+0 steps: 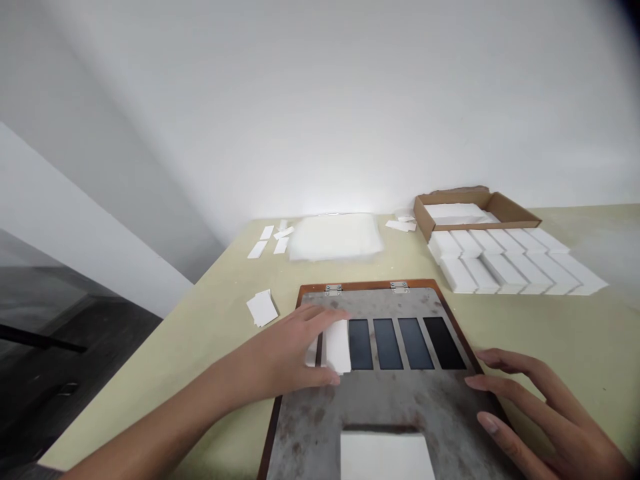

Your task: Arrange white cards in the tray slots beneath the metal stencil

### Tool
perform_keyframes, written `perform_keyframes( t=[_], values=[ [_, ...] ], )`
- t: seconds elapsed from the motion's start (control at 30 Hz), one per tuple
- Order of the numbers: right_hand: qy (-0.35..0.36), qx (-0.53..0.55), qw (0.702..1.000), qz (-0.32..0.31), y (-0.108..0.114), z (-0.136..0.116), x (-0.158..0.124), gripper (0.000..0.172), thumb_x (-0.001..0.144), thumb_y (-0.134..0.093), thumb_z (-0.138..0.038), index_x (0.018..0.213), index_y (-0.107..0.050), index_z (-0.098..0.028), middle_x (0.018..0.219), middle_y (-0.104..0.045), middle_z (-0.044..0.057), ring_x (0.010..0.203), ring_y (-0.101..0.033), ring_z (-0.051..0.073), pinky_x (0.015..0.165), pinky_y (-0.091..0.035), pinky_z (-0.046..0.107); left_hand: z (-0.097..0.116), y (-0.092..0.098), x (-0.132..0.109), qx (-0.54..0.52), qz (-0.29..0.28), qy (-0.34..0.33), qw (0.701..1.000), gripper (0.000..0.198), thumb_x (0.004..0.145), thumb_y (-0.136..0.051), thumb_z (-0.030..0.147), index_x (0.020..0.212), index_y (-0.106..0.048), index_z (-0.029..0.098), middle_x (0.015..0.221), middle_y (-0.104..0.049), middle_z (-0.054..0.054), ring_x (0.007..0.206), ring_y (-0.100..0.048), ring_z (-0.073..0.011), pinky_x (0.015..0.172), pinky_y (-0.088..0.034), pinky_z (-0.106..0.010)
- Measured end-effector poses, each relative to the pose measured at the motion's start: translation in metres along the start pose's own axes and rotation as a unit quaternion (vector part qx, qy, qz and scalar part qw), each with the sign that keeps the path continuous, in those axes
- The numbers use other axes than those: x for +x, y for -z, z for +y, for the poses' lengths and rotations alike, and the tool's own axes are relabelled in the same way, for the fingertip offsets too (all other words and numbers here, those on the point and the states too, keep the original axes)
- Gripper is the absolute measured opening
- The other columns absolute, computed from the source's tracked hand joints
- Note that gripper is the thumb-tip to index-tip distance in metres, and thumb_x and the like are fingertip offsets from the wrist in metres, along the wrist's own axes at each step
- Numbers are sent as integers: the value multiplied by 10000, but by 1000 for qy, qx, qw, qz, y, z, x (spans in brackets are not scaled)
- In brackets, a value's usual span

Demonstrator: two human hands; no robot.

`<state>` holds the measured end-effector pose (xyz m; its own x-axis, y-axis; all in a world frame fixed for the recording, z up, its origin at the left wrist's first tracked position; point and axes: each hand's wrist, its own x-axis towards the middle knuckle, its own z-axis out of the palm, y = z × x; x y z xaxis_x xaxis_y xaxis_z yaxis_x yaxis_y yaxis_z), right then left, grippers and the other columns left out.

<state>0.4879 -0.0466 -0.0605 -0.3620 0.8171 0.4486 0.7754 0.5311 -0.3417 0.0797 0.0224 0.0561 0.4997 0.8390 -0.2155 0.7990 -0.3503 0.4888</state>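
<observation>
At the left, a small stack of white cards [263,308] lies on the pale green desk [200,340], with loose white slips [267,241] and a translucent plastic bag of white sheets [335,237] along its far edge. At the centre of the near edge, a scuffed metal plate [400,407] in a brown frame shows four dark slots [405,343]. The left hand [280,353], fingers pressed together, pinches a white strip [338,347] between fingertips and thumb, just left of those slots. The right hand [545,407], fingers spread, reaches the plate's right edge. Near the far right corner, an open cardboard box [475,208] stands behind rows of white bars [500,263].
</observation>
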Motion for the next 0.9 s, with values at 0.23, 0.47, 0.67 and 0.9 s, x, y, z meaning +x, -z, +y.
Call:
perform_keyframes(
  t=[0.23,0.47,0.67,0.9],
  values=[
    [-12,18,1000,-2,7,-13,10,338,979,-648,-412,1299,-701,-315,1480,-565,97,1259,-686,288,1014,-630,363,21,-8,25,11,-11,-14,1000,812,839,-849,470,1554,-475,380,1511,-575,-36,1437,-498,-349,1154,-469,-449],
    [-2,20,1000,-3,12,-20,14,344,971,-664,-392,1303,-683,-303,1467,-559,112,1273,-673,291,1000,-632,362,24,-12,33,12,-19,-25,999,786,858,-808,441,1562,-463,385,1502,-577,-40,1419,-518,-343,1143,-479,-448],
    [8,15,1000,7,12,-22,15,312,986,-653,-384,1283,-672,-292,1439,-552,120,1259,-675,272,998,-631,353,20,-11,32,8,-23,-14,1000,783,854,-798,406,1556,-452,410,1540,-531,-25,1422,-517,-327,1148,-487,-441],
    [15,18,1000,17,15,-24,19,289,977,-664,-374,1250,-683,-281,1406,-571,121,1219,-695,262,964,-644,339,16,-13,31,1,-21,-27,999,745,876,-787,410,1545,-458,416,1546,-519,-30,1461,-474,-317,1182,-462,-448]
  ],
)
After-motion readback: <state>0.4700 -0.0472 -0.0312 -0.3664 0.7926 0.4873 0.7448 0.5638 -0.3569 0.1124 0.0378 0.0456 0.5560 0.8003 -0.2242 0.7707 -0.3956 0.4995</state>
